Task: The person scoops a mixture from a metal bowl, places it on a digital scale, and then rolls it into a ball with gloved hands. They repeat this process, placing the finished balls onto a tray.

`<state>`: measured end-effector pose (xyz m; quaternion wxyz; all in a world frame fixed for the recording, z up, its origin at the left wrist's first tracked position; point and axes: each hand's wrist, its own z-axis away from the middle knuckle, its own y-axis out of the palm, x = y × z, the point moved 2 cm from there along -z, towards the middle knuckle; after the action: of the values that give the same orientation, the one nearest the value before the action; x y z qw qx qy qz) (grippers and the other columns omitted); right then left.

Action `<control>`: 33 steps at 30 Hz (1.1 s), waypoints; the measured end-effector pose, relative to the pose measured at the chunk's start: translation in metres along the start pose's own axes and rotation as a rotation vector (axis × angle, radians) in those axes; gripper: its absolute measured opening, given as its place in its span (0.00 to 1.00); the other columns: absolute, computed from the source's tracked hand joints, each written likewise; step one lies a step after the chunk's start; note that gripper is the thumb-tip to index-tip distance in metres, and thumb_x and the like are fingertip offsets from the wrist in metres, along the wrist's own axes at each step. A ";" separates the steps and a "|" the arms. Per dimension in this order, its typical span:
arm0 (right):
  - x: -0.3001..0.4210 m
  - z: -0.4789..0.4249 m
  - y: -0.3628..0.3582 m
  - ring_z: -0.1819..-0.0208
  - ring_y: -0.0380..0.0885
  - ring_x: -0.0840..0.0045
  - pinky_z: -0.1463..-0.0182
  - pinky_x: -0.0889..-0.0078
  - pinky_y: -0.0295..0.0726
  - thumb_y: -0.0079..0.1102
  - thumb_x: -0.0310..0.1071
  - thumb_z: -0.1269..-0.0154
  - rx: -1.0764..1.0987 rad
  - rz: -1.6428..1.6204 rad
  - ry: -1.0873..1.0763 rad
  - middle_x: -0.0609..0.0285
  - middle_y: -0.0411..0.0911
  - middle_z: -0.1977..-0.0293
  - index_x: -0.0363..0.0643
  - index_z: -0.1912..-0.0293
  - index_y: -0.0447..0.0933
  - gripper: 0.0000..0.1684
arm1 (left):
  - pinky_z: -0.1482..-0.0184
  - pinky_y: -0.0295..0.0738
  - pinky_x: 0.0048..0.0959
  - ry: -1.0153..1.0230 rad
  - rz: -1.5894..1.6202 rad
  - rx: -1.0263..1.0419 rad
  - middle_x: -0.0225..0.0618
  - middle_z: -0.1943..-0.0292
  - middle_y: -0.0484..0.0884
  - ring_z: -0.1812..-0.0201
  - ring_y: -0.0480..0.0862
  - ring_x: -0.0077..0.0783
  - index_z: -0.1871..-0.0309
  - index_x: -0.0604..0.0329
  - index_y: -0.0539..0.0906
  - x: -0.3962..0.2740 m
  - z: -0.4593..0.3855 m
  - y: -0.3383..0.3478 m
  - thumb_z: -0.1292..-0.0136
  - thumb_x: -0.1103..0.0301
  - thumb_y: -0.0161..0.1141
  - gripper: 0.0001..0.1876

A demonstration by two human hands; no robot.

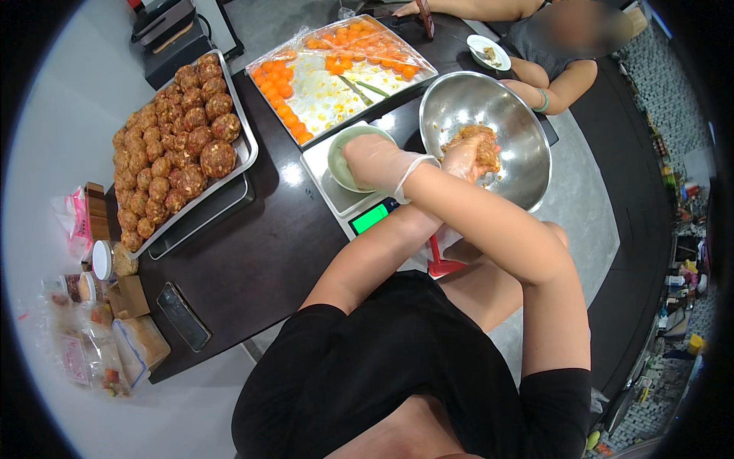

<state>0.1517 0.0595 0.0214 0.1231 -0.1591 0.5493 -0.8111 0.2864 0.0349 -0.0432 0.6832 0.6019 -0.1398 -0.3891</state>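
Observation:
My forearms cross in front of me. My right hand [373,162], in a clear plastic glove, reaches into a pale green bowl [338,150]; its fingertips are hidden. Under that bowl is a kitchen scale [321,172] with a lit green display [369,219]. My left hand [463,158], gloved too, passes beneath the right wrist into a large stainless steel mixing bowl [519,123]. Its fingers grip a sticky brown mixture [486,143] there. Crumbs cling to the bowl's wall.
A metal tray of brown balls [195,137] stands left. Behind lies a film-covered tray with orange egg yolks [278,86] and a knife [356,92]. A phone [183,316], jars [103,259] and packages sit at left. Another person's arm [527,94] rests by a white dish [487,53].

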 end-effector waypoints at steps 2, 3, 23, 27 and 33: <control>-0.007 0.000 -0.012 0.62 0.86 0.68 0.58 0.65 0.84 0.63 0.29 0.48 0.136 -0.183 -0.004 0.50 0.85 0.65 0.38 0.61 0.85 0.12 | 0.44 0.79 0.49 -0.020 0.013 0.045 0.44 0.47 0.78 0.46 0.81 0.44 0.41 0.61 0.71 0.005 0.000 -0.004 0.26 0.66 0.52 0.15; -0.014 0.003 -0.023 0.63 0.86 0.70 0.59 0.67 0.84 0.63 0.29 0.47 0.200 -0.277 0.004 0.52 0.85 0.66 0.37 0.61 0.84 0.12 | 0.44 0.79 0.46 -0.047 0.022 0.081 0.43 0.47 0.78 0.46 0.81 0.43 0.41 0.60 0.71 0.009 0.006 -0.003 0.25 0.66 0.52 0.15; -0.204 0.164 -0.038 0.63 0.82 0.82 0.57 0.77 0.81 0.67 0.28 0.39 -0.637 -1.373 0.060 0.57 0.84 0.63 0.33 0.54 0.81 0.14 | 0.35 0.72 0.42 0.093 -0.069 0.156 0.43 0.40 0.77 0.38 0.78 0.41 0.37 0.62 0.71 -0.030 0.025 0.042 0.24 0.56 0.48 0.21; -0.197 0.169 -0.029 0.67 0.76 0.85 0.63 0.80 0.75 0.72 0.29 0.44 -0.837 -0.935 0.176 0.65 0.80 0.64 0.36 0.62 0.83 0.10 | 0.35 0.72 0.39 0.111 -0.195 0.120 0.44 0.39 0.76 0.37 0.77 0.39 0.35 0.62 0.71 -0.030 0.027 0.054 0.25 0.58 0.51 0.22; -0.202 0.184 -0.034 0.55 0.75 0.70 0.52 0.66 0.75 0.74 0.35 0.51 -1.115 -0.561 0.136 0.60 0.76 0.64 0.42 0.63 0.86 0.14 | 0.32 0.71 0.39 0.021 -0.342 0.203 0.47 0.35 0.74 0.35 0.75 0.43 0.30 0.64 0.66 -0.035 0.032 0.077 0.25 0.61 0.51 0.25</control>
<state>0.4091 -0.0089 0.0920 -0.2311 -0.2853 0.8338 -0.4122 0.2699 0.0345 0.0459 0.5442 0.6869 -0.0668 -0.4770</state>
